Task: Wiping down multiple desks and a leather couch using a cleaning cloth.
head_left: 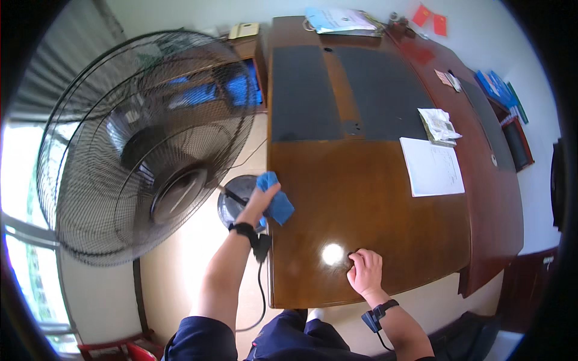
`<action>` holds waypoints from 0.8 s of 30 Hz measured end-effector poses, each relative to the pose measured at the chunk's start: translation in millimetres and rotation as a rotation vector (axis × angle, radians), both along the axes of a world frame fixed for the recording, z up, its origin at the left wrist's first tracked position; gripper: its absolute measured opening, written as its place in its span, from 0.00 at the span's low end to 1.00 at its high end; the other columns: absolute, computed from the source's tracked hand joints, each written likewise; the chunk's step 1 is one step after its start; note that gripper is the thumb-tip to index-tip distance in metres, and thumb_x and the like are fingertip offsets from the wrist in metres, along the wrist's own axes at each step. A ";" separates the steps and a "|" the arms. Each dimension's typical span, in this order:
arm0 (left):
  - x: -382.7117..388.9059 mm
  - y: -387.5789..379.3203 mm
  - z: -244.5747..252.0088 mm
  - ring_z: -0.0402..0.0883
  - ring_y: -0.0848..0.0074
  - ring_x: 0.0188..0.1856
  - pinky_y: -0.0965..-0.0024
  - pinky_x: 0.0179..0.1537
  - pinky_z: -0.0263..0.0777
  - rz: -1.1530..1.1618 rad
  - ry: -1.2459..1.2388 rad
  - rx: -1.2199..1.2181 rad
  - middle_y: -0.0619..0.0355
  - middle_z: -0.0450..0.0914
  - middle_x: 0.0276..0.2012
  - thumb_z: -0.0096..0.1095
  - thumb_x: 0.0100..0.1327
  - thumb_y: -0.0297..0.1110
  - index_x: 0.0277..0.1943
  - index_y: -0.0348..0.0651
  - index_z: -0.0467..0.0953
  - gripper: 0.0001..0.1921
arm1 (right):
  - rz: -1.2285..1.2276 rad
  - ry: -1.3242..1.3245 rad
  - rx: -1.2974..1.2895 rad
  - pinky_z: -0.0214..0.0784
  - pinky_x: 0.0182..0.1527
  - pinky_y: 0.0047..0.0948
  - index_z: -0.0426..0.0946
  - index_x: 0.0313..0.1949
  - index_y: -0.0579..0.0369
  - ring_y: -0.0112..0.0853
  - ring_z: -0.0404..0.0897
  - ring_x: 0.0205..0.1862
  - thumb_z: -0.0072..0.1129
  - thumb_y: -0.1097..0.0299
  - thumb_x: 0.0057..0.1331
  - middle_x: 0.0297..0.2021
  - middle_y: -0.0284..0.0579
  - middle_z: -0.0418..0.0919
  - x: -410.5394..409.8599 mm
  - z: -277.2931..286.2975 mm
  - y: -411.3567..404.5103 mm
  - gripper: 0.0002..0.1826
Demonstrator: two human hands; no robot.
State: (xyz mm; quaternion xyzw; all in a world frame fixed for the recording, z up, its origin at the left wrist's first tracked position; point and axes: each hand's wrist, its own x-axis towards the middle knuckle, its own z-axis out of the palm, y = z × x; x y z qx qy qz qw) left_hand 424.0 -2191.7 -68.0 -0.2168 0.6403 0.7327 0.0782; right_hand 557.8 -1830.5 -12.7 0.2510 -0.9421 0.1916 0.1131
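My left hand (261, 198) holds a blue cloth (281, 207) at the left edge of a brown wooden desk (343, 180). Part of the cloth lies over the desk's edge and part stands above my fingers. My right hand (366, 270) rests on the desktop near its front edge, fingers curled, beside a bright light reflection. Whether anything small lies under those fingers cannot be told. Both wrists wear black straps with a small device and cable.
A large caged floor fan (149, 149) stands left of the desk, its round base (235, 203) close to my left hand. A notepad (432, 167) and a white packet (439, 125) lie on the right. Bags (345, 21) lie at the far end.
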 end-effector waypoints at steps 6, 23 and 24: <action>200.2 33.6 -16.1 0.79 0.71 0.44 0.65 0.48 0.76 0.069 -0.230 0.251 0.55 0.78 0.45 0.69 0.56 0.57 0.61 0.36 0.65 0.40 | 0.017 0.043 0.041 0.60 0.53 0.45 0.72 0.41 0.48 0.44 0.70 0.49 0.56 0.71 0.48 0.44 0.43 0.71 4.0 -2.2 -11.7 0.18; 572.8 -60.9 92.0 0.77 0.73 0.53 0.66 0.55 0.72 0.284 0.021 0.614 0.55 0.76 0.54 0.45 0.72 0.54 0.61 0.40 0.67 0.27 | 0.458 -0.351 -0.288 0.72 0.40 0.33 0.77 0.42 0.56 0.36 0.79 0.37 0.58 0.69 0.59 0.37 0.45 0.78 118.9 30.6 -171.0 0.11; 572.5 -71.0 107.7 0.77 0.73 0.53 0.68 0.53 0.72 0.280 0.033 0.588 0.55 0.76 0.55 0.43 0.72 0.55 0.62 0.40 0.66 0.28 | 0.541 -0.632 -0.312 0.72 0.45 0.33 0.76 0.46 0.57 0.32 0.79 0.41 0.61 0.66 0.60 0.39 0.43 0.79 144.0 34.3 -200.8 0.15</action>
